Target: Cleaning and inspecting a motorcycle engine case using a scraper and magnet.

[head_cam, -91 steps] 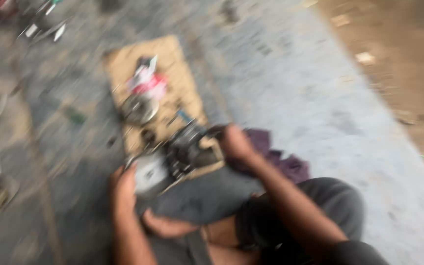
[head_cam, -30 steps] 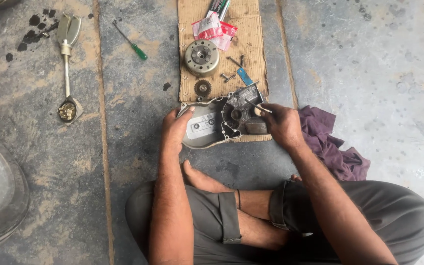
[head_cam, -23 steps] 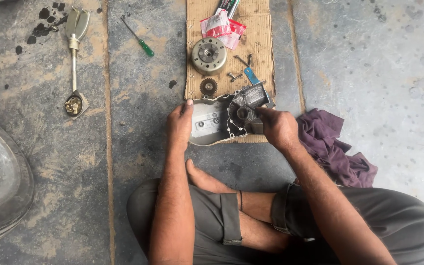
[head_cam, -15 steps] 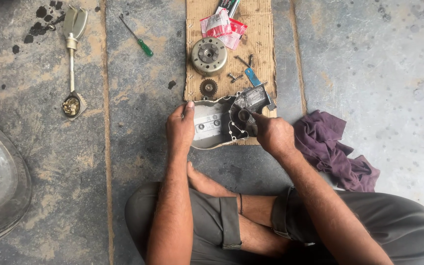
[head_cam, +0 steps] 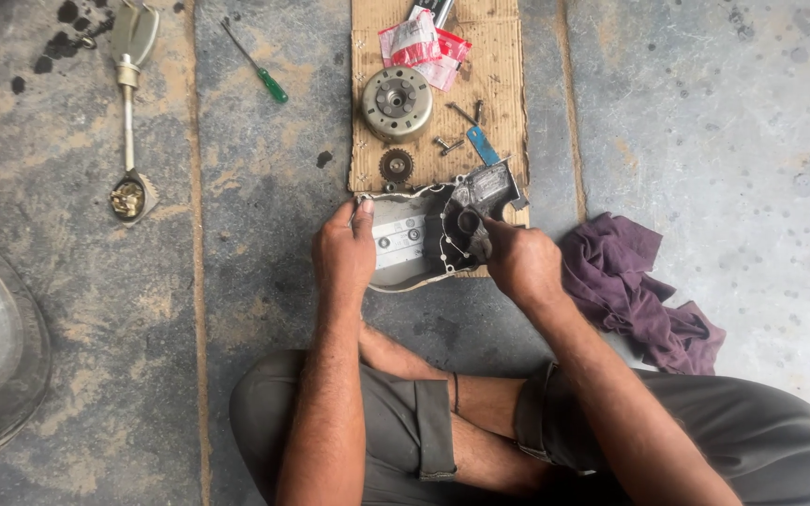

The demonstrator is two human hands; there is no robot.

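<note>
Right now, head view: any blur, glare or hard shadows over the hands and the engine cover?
Head view: sharp, no motion blur; light is soft and even, with only faint shadows under the left hand and right hand. No glare on the engine cover; its pale inner face reads clearly. The purple rag and green screwdriver are in focus. Slight wide-angle stretch at the edges.

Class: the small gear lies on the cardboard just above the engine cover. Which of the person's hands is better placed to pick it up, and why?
Probably the left hand. Its fingertips sit on the engine cover's upper edge, close below the small gear. The right hand is farther off, pressed into the cover's dark recess.
</note>
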